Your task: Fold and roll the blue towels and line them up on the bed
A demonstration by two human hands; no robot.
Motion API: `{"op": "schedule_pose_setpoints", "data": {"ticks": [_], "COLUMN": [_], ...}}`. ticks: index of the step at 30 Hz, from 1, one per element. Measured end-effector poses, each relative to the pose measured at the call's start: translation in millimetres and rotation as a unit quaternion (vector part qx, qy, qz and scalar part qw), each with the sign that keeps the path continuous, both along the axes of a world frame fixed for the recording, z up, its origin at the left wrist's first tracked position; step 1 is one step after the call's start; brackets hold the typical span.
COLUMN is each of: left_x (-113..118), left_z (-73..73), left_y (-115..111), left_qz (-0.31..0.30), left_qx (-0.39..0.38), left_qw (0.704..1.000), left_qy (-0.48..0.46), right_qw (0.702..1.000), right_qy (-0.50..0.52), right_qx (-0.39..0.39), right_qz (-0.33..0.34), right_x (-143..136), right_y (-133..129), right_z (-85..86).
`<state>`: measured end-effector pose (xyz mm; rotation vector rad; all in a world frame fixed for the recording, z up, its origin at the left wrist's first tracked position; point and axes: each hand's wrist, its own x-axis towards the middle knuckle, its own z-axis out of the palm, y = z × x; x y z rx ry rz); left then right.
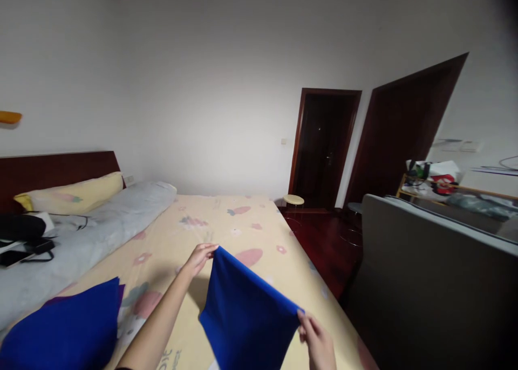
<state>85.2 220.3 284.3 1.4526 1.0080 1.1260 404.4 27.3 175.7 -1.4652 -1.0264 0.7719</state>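
A blue cloth (251,316) hangs above the bed, its top edge stretched between my two hands and slanting down to the right. My left hand (201,258) pinches its upper left corner. Lower down, my right hand (314,335) grips the upper right corner between thumb and fingers. The cloth's bottom runs out of view. On the bed at the lower left lies another blue cloth (68,327), with a bit of purple cloth (121,294) showing at its edge.
The bed (226,219) has a patterned cream sheet. A grey quilt (133,213), a yellow pillow (81,194) and black items (38,246) lie at the left. Right of the bed are a round stool (293,199) and a large grey panel (429,273); a dark door (324,149) stands behind.
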Motion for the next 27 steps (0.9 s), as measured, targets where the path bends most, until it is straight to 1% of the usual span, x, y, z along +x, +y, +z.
{"op": "schedule_pose_setpoints", "data": {"ticks": [2,4,5,7,9,11,13,16,18,23,27], "left_x": [-17,-29,-34,-40,-44,-46,-47,-48,-49,-54,-56], "left_z": [21.1,37.4,43.9,54.1,61.2,66.0,69.1,71.7,72.3,72.2,73.0], "left_y": [-15,-30,-38,-51,-62,-70,-77,-83,-86,-85,-81], "left_qz": [0.000,0.008,0.016,0.045,0.084,0.120,0.140,0.143,0.146,0.190,0.236], "left_qx": [0.008,0.011,0.013,0.020,0.030,0.037,0.038,0.039,0.037,0.042,0.070], "left_qw": [1.000,0.999,0.999,0.997,0.994,0.989,0.985,0.983,0.983,0.977,0.968], "left_qy": [-0.026,-0.041,-0.046,-0.053,-0.062,-0.074,-0.089,-0.105,-0.108,-0.091,-0.057], "right_qw": [0.998,0.994,0.992,0.989,0.985,0.983,0.984,0.983,0.983,0.981,0.981], "right_qy": [-0.012,-0.019,-0.011,0.019,0.048,0.061,0.061,0.054,0.050,0.042,0.023], "right_qx": [0.043,0.089,0.110,0.141,0.159,0.167,0.168,0.162,0.158,0.147,0.135], "right_qz": [-0.044,-0.054,-0.053,-0.050,-0.048,-0.036,-0.002,0.061,0.084,0.123,0.139], "right_x": [7,9,9,9,11,13,16,17,16,11,8], "right_y": [17,32,40,54,68,81,91,99,99,95,94], "right_z": [44.6,85.7,102.6,127.7,143.5,154.7,164.9,178.8,184.9,187.8,186.7]}}
